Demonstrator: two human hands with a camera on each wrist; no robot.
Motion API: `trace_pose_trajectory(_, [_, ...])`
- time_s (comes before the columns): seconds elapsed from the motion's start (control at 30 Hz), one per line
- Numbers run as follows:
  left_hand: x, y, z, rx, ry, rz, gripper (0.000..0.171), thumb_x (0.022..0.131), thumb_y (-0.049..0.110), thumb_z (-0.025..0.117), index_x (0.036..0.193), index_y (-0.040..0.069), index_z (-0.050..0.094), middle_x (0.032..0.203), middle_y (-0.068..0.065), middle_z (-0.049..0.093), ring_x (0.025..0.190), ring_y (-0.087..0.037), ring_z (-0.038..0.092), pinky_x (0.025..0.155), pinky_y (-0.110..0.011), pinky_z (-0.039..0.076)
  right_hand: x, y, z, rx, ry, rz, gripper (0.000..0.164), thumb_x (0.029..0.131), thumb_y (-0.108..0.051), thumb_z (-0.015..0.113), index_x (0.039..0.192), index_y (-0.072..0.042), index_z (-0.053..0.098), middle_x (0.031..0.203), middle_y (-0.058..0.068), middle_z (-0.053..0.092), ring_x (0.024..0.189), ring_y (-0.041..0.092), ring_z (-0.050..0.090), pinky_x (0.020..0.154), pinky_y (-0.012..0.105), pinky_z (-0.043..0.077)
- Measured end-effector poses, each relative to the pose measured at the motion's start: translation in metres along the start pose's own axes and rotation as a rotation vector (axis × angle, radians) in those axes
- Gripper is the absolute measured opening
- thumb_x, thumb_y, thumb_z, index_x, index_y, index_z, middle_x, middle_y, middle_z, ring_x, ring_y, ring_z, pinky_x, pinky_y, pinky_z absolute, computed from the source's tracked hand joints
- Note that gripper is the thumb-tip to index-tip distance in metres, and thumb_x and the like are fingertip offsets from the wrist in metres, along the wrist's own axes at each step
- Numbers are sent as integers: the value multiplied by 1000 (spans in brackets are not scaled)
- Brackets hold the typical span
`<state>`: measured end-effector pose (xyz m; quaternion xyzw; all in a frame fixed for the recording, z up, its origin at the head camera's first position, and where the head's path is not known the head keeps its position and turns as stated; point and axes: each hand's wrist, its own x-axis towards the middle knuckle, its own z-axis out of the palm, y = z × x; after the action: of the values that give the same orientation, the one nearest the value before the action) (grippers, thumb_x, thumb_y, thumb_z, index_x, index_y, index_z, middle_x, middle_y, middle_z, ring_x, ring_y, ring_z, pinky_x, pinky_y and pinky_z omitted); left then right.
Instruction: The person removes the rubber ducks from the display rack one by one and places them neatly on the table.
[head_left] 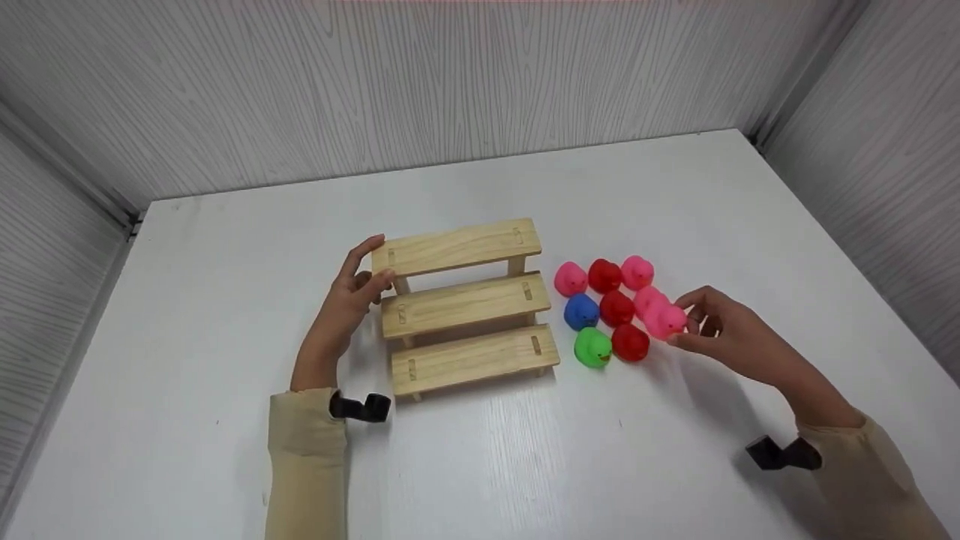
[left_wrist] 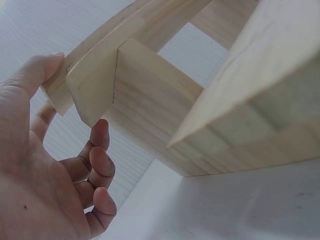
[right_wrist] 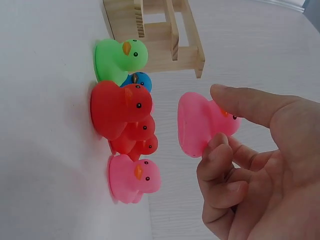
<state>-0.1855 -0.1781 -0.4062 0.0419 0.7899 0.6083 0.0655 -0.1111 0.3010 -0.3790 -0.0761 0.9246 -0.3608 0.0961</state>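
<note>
A three-step wooden stand (head_left: 465, 304) sits on the table in the middle of the head view. My left hand (head_left: 349, 300) grips the left end of its top step, and the left wrist view shows the fingers around the board end (left_wrist: 92, 95). Between thumb and fingers, my right hand (head_left: 731, 334) pinches a pink rubber duck (right_wrist: 197, 122), raised off the table in the right wrist view. Beneath it in the head view, another pink duck (head_left: 649, 298) is partly covered. Close by stand a green duck (head_left: 591, 346), a blue duck (head_left: 581, 312) and red ducks (head_left: 630, 343).
Two more pink ducks, one at the back left (head_left: 571, 278) and one at the back right (head_left: 637, 272), stand in the cluster right of the stand. The white table (head_left: 480, 465) ends at a grey wood-grain wall (head_left: 450, 82) behind, with panels on both sides.
</note>
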Motion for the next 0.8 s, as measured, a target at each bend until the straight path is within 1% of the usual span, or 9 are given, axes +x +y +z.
trace_pose_trajectory(0.2, [-1, -1, 0, -3, 4, -1, 57, 98, 33, 54, 149, 34, 29, 95, -9, 50, 84, -18, 40, 75, -32, 29, 0, 9, -2, -5, -25, 20, 44, 86, -18, 72, 121, -4, 48, 92, 7, 53, 74, 14, 50, 58, 22, 44])
trace_pose_trajectory(0.37, [0, -1, 1, -18, 8, 0, 57, 97, 31, 55, 149, 33, 30, 94, -6, 50, 83, -17, 40, 75, -32, 29, 1, 15, 0, -2, -77, 49, 46, 85, -21, 73, 120, -5, 48, 95, 9, 54, 76, 17, 52, 59, 23, 46])
trace_pose_trajectory(0.5, [1, -1, 2, -17, 7, -4, 58, 97, 32, 56, 149, 32, 31, 95, -7, 51, 82, -16, 41, 74, -31, 29, 2, 19, 2, -10, -111, 49, 46, 85, -22, 73, 120, -5, 48, 95, 8, 55, 76, 17, 52, 59, 23, 46])
trace_pose_trajectory(0.63, [0, 0, 1, -5, 1, 1, 57, 98, 32, 55, 149, 32, 30, 93, -4, 52, 81, -15, 41, 73, -30, 29, 3, 21, 3, -25, -126, 57, 45, 86, -22, 72, 120, -5, 47, 95, 8, 55, 77, 18, 52, 59, 24, 45])
trace_pose_trajectory(0.8, [-1, 1, 1, -17, -2, 9, 56, 98, 30, 55, 149, 33, 30, 93, -7, 51, 80, -15, 40, 73, -31, 29, 3, 22, 3, -34, -141, 62, 45, 86, -23, 71, 120, -5, 47, 96, 8, 55, 78, 19, 52, 60, 24, 45])
